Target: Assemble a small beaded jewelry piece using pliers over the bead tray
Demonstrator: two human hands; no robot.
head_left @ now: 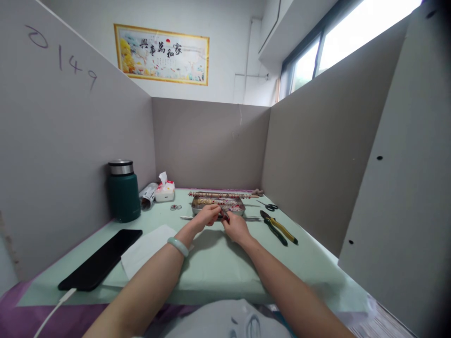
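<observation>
Bimanual handwork over a table (pixel 218 272), the hands meeting at the centre of an imagined clock whose 12 points away from the wearer. The left hand (pixel 208 216), bent at the fingers, brings its fingertips to the working point; whether it pinches anything is too small to tell. The right hand (pixel 235 227) appears to grip a small dark object (pixel 224 213), which stands tilted between the two hands at the near edge of the tray (pixel 240 212). The tray, just beyond at 12 o'clock, carries small beads (pixel 232 205); a beaded stick (pixel 218 194) lies along its far side. Good practice, as judged here, calls for a light pinch near the object's end, forearms steadied on the table, and work held over the tray so that a slipped piece falls among the beads. The pliers (pixel 283 228), near 3 o'clock, and the scissors (pixel 270 207), between 2 and 3, lie well clear of the right wrist.
</observation>
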